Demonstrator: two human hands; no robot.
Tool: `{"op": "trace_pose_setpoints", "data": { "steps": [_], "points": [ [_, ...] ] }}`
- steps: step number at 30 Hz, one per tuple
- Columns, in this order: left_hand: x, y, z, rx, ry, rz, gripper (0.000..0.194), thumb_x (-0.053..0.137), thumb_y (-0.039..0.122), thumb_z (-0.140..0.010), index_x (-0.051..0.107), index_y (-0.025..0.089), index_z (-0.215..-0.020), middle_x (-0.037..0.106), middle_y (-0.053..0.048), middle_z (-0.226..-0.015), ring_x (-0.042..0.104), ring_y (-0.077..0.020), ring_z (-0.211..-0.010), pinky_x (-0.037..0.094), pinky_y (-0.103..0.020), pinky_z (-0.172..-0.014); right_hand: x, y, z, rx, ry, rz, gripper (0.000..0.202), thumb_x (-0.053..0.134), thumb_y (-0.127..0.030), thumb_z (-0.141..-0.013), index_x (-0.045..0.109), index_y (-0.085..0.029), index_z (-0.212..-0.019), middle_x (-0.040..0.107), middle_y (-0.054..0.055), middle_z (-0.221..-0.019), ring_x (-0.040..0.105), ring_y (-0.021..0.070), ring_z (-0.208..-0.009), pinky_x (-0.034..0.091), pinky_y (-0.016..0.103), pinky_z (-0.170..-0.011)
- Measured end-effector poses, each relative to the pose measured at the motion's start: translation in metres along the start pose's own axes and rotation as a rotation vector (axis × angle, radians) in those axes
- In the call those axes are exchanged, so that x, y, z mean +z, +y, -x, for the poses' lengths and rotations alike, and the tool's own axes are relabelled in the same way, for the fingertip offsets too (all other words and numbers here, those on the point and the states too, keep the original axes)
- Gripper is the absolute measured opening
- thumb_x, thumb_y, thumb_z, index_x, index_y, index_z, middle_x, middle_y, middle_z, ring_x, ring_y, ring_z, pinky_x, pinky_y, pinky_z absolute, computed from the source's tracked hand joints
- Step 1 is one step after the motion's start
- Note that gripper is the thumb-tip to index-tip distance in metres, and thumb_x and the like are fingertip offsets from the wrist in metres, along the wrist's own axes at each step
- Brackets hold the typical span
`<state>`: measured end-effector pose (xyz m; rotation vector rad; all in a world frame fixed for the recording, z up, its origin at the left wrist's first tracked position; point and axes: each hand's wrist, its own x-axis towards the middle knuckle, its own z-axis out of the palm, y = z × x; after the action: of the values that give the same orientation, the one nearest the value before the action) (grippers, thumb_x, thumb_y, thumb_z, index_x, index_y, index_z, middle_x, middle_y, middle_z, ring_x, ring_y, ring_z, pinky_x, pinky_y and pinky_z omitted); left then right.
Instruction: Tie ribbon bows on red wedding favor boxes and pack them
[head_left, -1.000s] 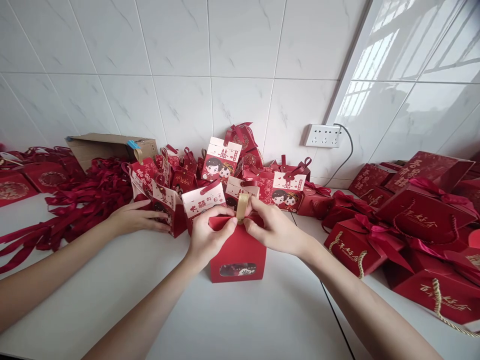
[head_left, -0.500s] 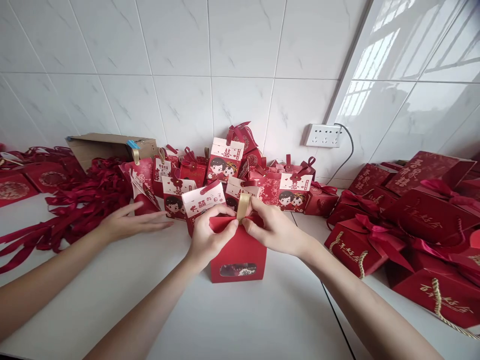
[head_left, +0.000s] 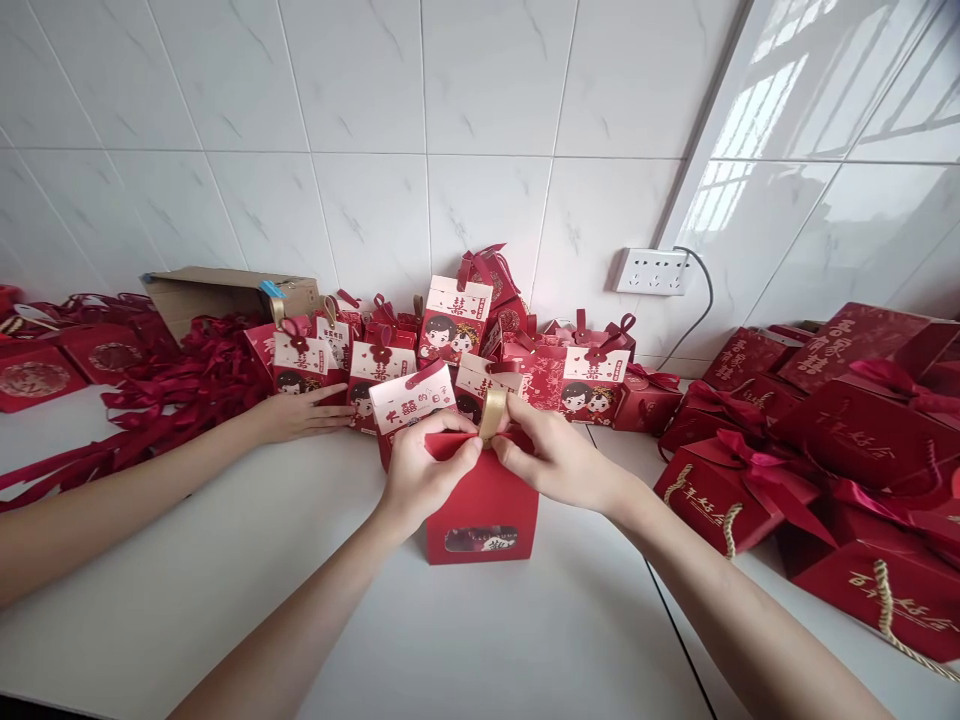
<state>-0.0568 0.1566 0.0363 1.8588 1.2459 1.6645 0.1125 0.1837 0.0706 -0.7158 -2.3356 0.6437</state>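
A red box (head_left: 481,505) stands upright on the white bench (head_left: 480,640), centred before the wearer, with a clear rounded window (head_left: 481,539) low in its front. A gold ribbon loop (head_left: 493,413) rises from its top edge. The left hand (head_left: 426,468) has its fingers closed on the box's top edge, just beside the loop; the right hand (head_left: 559,460) pinches with thumb and forefinger at the foot of the loop. Directly behind stands a white-topped box (head_left: 409,400), with a taller figure-printed box (head_left: 454,325) farther back. To the left, another person's hand (head_left: 304,413) spreads its fingers along the lower front of small printed boxes, near a heap of dark red ribbons (head_left: 195,370) and an open cardboard carton (head_left: 232,292). Bow-tied red boxes (head_left: 720,495) are piled at the right. Behind everything, a power strip (head_left: 652,272) is mounted on the tiled wall (head_left: 360,90)
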Motion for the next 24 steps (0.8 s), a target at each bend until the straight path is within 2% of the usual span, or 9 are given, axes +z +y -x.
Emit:
{"op": "trace_pose_setpoints", "data": {
  "steps": [8,12,17,24],
  "points": [
    [-0.0003,0.0005,-0.0003,-0.008,-0.007,0.0,0.008,0.059,0.024,-0.071,0.061,0.018,-0.066,0.068,-0.001,-0.067,0.063,-0.0166,-0.066,0.052,-0.026,-0.064,-0.0024,0.001,0.0005,0.015,-0.032,0.007,0.008,0.042,-0.015,-0.079,0.043,-0.02,-0.085,0.052,-0.002,-0.073,0.046,0.0108,-0.06,0.038,0.023,-0.056],
    [-0.0001,-0.0002,-0.0003,-0.002,-0.011,0.004,0.007,0.059,0.023,-0.071,0.061,0.019,-0.066,0.068,-0.001,-0.067,0.063,-0.0163,-0.066,0.052,-0.025,-0.064,-0.0013,0.0,0.0,0.01,-0.011,-0.006,0.005,0.046,-0.02,-0.081,0.041,-0.021,-0.081,0.052,-0.003,-0.07,0.046,0.01,-0.057,0.037,0.023,-0.054],
    [-0.0002,-0.0005,0.0002,-0.002,-0.002,0.009,0.007,0.06,0.022,-0.071,0.061,0.019,-0.066,0.068,-0.001,-0.068,0.063,-0.0157,-0.066,0.052,-0.024,-0.064,0.0005,0.0,-0.0004,0.044,-0.016,0.039,0.005,0.044,-0.024,-0.084,0.042,-0.02,-0.081,0.053,-0.002,-0.069,0.047,0.0106,-0.056,0.036,0.023,-0.052],
    [-0.0006,-0.0011,-0.0003,-0.006,-0.004,0.021,0.007,0.06,0.023,-0.071,0.061,0.018,-0.066,0.067,0.0,-0.067,0.063,-0.0158,-0.066,0.051,-0.025,-0.064,-0.0004,-0.0004,0.0002,0.032,-0.021,0.028,0.007,0.043,-0.015,-0.077,0.043,-0.02,-0.083,0.05,-0.003,-0.069,0.044,0.0106,-0.057,0.036,0.023,-0.053]
  ]
}}
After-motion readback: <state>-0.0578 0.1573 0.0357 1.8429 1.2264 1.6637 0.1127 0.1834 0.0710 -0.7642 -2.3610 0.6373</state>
